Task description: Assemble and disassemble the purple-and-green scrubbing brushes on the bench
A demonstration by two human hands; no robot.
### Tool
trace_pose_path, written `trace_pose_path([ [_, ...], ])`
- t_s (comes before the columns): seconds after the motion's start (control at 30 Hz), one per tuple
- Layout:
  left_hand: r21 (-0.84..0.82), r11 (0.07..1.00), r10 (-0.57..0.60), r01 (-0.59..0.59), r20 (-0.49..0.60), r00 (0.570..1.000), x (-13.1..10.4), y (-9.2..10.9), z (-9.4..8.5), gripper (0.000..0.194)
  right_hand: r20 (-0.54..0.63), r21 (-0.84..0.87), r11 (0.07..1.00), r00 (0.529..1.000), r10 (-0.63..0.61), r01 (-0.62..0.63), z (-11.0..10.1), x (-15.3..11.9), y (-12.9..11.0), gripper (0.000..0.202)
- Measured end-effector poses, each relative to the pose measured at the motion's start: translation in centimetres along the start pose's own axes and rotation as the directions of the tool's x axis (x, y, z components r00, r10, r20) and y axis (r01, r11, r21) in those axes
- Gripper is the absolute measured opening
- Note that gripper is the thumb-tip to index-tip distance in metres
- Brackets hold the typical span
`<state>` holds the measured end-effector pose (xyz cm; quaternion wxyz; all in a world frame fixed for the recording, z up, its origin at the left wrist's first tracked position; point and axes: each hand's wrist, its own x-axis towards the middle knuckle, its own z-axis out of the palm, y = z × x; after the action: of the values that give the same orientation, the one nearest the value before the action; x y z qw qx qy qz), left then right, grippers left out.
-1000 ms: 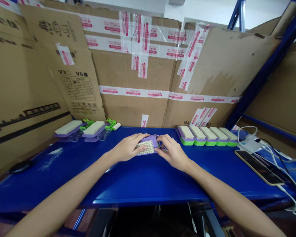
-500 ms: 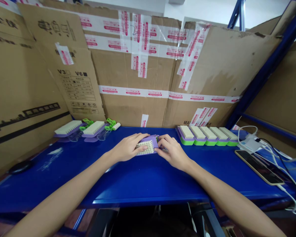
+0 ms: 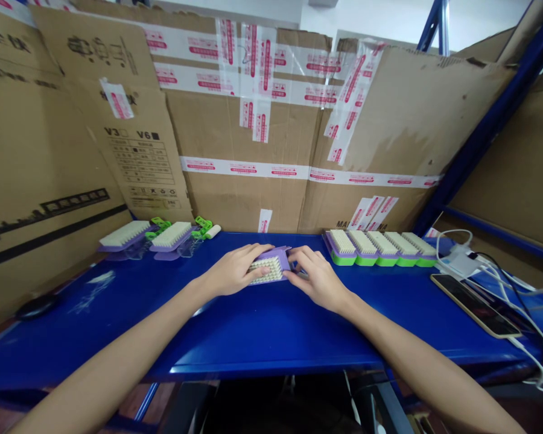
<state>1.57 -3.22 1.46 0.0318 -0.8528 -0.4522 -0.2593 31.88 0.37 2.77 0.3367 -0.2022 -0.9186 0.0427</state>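
Note:
Over the middle of the blue table I hold a purple scrub brush with its cream bristles facing me. My left hand is closed round its left side, the thumb lying across the bristles and the fingers behind the back. At the brush's right end my right hand is bent, with thumb and fingertips gripping the purple edge. What the fingertips press on behind that end is hidden.
On the left lie two purple brush parts with clear pieces and green clips. Several green-and-purple brushes stand in a row on the right. Beyond them are a phone and white cables. Cardboard walls the back of the table.
Only the fingers of my right hand have shifted slightly at the brush's right end. The brush and my left hand stay in place.

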Motion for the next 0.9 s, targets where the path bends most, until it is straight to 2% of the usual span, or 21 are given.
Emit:
trace_pose_path([
  [0.13,0.007,0.999,-0.033,0.032,0.031,0.999,0.00,0.13,-0.06,0.061,0.003,-0.030,0.999,1.000,-0.016,0.016,0.04,0.05,0.17,0.020],
  [0.23,0.008,0.999,-0.036,0.036,0.036,0.999,0.02,0.19,-0.08,0.061,0.007,-0.009,1.000,1.000,-0.002,0.002,-0.01,0.11,-0.01,0.009],
  [0.37,0.008,0.999,-0.037,0.037,0.038,0.999,0.07,0.24,-0.12,0.062,0.013,-0.002,1.000,1.000,0.011,-0.011,-0.02,0.08,-0.07,0.007],
  [0.5,0.003,0.999,-0.032,0.032,0.040,0.999,0.09,0.26,-0.18,0.061,0.024,-0.035,0.999,1.000,-0.001,0.002,0.14,-0.02,0.27,0.021],
  [0.7,-0.010,0.999,-0.039,0.039,0.032,0.999,0.11,0.27,-0.09,0.061,0.022,-0.005,1.000,1.000,0.011,-0.010,0.15,0.04,0.15,0.011],
  [0.9,-0.004,0.999,-0.036,0.037,0.039,0.999,0.11,0.36,-0.21,0.061,0.023,-0.013,1.000,1.000,0.015,-0.015,0.09,0.00,0.15,0.012],
])
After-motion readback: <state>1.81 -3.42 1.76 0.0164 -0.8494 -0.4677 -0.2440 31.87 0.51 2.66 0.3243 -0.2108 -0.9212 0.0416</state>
